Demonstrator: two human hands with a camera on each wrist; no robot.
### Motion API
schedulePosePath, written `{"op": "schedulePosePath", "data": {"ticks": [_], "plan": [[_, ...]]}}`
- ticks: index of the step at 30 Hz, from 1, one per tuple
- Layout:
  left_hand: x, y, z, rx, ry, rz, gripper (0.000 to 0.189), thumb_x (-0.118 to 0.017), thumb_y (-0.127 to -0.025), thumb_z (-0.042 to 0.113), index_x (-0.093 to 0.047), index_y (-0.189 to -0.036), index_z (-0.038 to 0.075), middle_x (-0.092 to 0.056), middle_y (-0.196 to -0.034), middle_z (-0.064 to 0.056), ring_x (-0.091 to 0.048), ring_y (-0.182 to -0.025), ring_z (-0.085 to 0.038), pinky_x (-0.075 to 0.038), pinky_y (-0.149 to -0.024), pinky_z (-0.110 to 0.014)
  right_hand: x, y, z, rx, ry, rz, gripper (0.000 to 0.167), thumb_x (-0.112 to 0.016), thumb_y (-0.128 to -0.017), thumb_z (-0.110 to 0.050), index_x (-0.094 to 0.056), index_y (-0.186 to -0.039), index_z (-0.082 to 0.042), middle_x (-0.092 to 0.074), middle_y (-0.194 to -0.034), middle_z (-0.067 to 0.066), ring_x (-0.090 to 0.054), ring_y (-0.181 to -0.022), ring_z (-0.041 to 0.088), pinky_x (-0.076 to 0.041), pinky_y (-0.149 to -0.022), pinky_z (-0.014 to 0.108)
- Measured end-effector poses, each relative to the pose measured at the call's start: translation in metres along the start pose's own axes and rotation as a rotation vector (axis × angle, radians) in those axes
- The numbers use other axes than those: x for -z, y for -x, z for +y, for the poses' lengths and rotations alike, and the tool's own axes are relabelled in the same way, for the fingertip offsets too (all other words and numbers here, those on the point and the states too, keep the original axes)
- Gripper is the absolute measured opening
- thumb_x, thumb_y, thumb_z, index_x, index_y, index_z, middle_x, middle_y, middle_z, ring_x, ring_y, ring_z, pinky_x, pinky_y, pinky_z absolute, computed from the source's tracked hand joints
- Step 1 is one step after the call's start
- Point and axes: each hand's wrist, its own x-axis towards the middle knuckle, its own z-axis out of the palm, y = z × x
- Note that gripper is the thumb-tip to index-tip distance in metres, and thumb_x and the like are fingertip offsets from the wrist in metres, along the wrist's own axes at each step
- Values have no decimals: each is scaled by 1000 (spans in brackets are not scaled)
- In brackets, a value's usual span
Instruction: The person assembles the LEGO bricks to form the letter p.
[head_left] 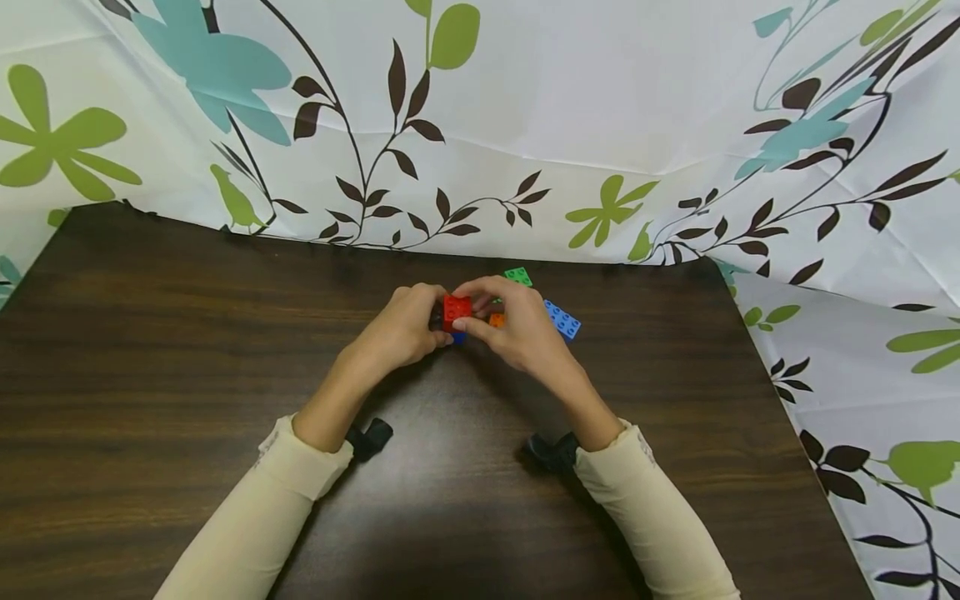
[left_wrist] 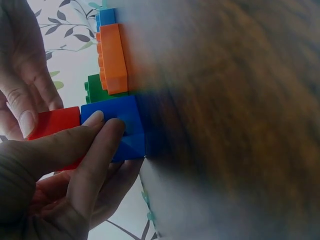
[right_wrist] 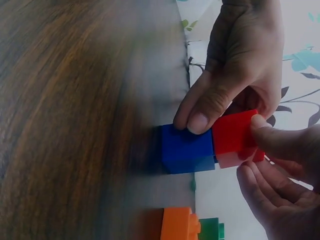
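Note:
A dark blue toy building brick (right_wrist: 186, 152) stands on the table, and a red brick (head_left: 457, 310) is on top of it. In the right wrist view the red brick leans slightly against the blue one, with a thin gap at one side. My left hand (head_left: 401, 329) grips the blue brick low down, thumb and fingers on its sides. The red brick is pinched between thumb and fingers of my right hand (head_left: 521, 325). From the head view, most of the blue brick is hidden behind the hands.
Just right of the hands lie an orange brick (left_wrist: 114, 60), a green brick (head_left: 517, 276) and a lighter blue brick (head_left: 562, 320). The dark wooden table (head_left: 187, 375) ends at a patterned white curtain (head_left: 525, 100) behind. Black straps with small devices (head_left: 369, 439) sit at both wrists.

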Motion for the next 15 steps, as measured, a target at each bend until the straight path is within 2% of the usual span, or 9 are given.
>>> {"op": "schedulePosePath", "data": {"ticks": [4, 10, 15], "plan": [[1, 0, 0, 2, -12, -2, 41, -80, -95, 3, -66, -132, -5, -74, -120, -20, -71, -113, -35, -60, -100, -50, 0, -3, 0, -5, -17, 0, 31, -85, -92, -6, -76, -121, -2, -76, -113, 13, -73, -96, 25, -64, -96, 44], [2, 1, 0, -7, -8, -11, 43, -79, -95, 4, -65, -134, -5, -73, -124, -20, -70, -117, -36, -59, -104, -51, -2, -6, -3, -8, 36, 16, 30, -84, -92, -5, -77, -121, -2, -77, -113, 14, -74, -94, 25, -66, -91, 40], [7, 4, -4, -54, 24, -22, 46, -83, -94, 9, -65, -134, -4, -74, -125, -17, -68, -116, -34, -57, -105, -51, -1, -8, -6, -40, 54, -1, 32, -85, -91, -6, -77, -122, -3, -78, -109, 13, -74, -93, 24, -66, -85, 38]]}}
